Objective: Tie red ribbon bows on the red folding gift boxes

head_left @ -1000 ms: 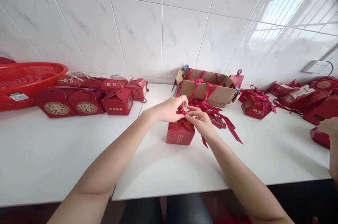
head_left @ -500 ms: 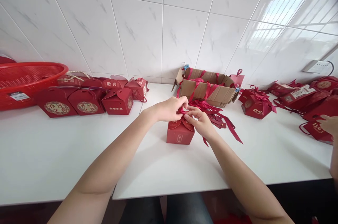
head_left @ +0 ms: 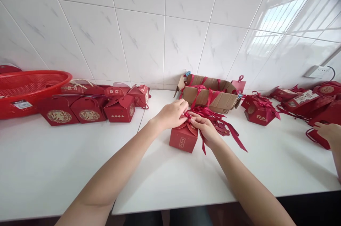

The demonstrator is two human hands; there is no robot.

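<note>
A small red gift box (head_left: 183, 139) stands on the white table (head_left: 66, 169) in front of me. Its petal-shaped top flaps are folded shut. My left hand (head_left: 172, 113) and my right hand (head_left: 204, 128) meet over its top, and both pinch a dark red ribbon (head_left: 189, 116) that is tied there. A loose ribbon tail (head_left: 204, 146) hangs down the box's right side by my right wrist.
A cardboard box (head_left: 210, 92) with ribbons stands behind by the tiled wall, loose ribbons (head_left: 226, 126) in front of it. Red gift boxes (head_left: 87, 107) and a red basket (head_left: 26, 89) lie left; more boxes (head_left: 259, 112) lie right. Another person's hand (head_left: 330, 132) is at the right edge.
My hands have stayed on the ribbon at the box top, fingers working slightly. The view has tilted a little. The other person's hand at the right has shifted with a red box.
</note>
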